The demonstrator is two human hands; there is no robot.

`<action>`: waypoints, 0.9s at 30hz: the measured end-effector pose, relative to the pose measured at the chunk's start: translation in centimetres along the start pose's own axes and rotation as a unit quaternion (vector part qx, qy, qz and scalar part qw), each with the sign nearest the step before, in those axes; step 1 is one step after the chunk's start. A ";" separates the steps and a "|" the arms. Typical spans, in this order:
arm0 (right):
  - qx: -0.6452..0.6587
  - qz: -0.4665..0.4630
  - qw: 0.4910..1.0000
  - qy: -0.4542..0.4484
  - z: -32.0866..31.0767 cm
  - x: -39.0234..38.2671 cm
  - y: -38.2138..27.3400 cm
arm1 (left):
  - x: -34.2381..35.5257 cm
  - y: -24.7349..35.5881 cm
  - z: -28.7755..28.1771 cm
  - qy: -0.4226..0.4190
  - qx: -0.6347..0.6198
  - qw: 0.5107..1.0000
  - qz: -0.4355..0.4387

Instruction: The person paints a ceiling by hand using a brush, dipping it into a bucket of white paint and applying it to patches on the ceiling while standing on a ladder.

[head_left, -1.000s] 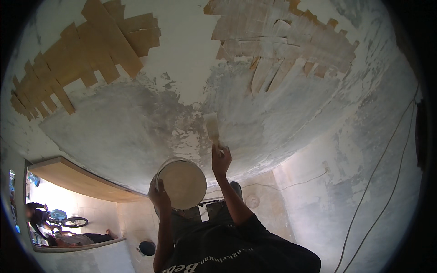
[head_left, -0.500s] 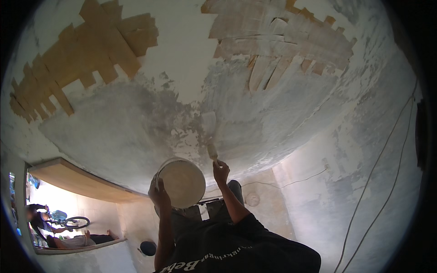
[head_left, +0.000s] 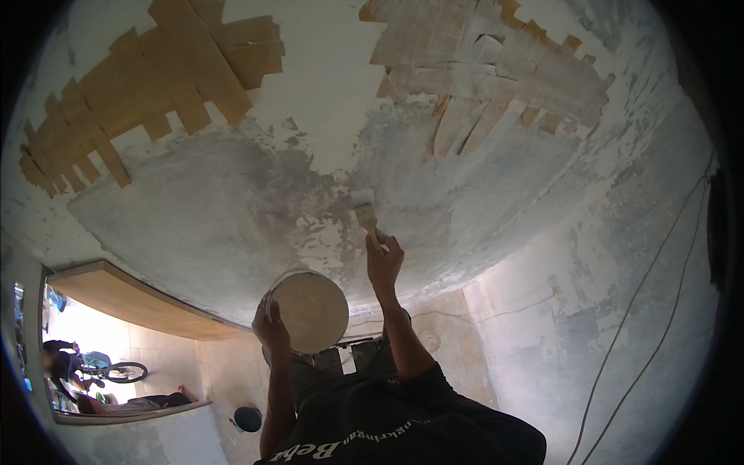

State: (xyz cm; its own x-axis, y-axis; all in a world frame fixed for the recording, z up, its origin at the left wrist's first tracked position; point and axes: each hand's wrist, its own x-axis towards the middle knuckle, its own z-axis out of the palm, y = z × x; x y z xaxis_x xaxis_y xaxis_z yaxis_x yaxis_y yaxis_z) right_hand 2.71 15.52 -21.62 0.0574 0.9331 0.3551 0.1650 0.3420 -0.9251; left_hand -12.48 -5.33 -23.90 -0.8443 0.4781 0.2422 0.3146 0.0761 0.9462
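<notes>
My left hand (head_left: pixel 271 325) grips the side of a round white bucket (head_left: pixel 310 310) holding pale cream paint or paste, by the rim near the handle. My right hand (head_left: pixel 384 260) is closed on the handle of a wide, flat brush (head_left: pixel 364 205), whose pale bristles lie at the mottled grey and white wall (head_left: pixel 465 201) ahead of me, right of a patch of flaking white. Higher on that surface are ragged tan patches (head_left: pixel 132 85) on the left and similar patches smeared with white (head_left: pixel 488 74) on the right.
At left, an opening (head_left: pixel 124 418) under a wooden board (head_left: pixel 147 294) shows two people (head_left: pixel 62 364) and a bicycle (head_left: pixel 124 372). A dark pail (head_left: pixel 248 418) stands on the tiled floor (head_left: pixel 449 345). Cables (head_left: pixel 635 302) run along the right wall.
My right hand and the brush dropped half a second ago and have now risen again, slightly right of before. My left hand and the bucket have barely moved.
</notes>
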 end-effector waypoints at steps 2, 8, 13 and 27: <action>0.006 -0.003 1.000 -0.007 -0.6 0.8 -2.6 | 0.2 -1.0 -0.2 -0.002 0.007 1.000 -0.012; 0.044 -0.020 0.999 -0.013 -1.7 1.6 -6.3 | 0.4 -1.7 0.1 0.015 0.008 0.999 -0.030; 0.067 0.005 0.998 -0.012 -2.6 0.5 -7.7 | 0.6 -2.4 -0.3 0.016 0.009 0.999 -0.039; 0.139 -0.001 0.990 -0.001 1.7 0.8 -5.8 | 1.1 -0.1 -1.9 -0.010 0.002 0.999 -0.052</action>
State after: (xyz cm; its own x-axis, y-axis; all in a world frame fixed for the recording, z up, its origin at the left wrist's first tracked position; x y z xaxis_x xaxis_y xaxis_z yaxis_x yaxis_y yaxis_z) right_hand 0.14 14.51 -16.19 0.0554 0.9326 0.3566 -0.1117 0.3607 -0.9260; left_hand -14.31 -6.49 -23.33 -0.8635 0.4849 0.1385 0.2272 0.1290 0.9653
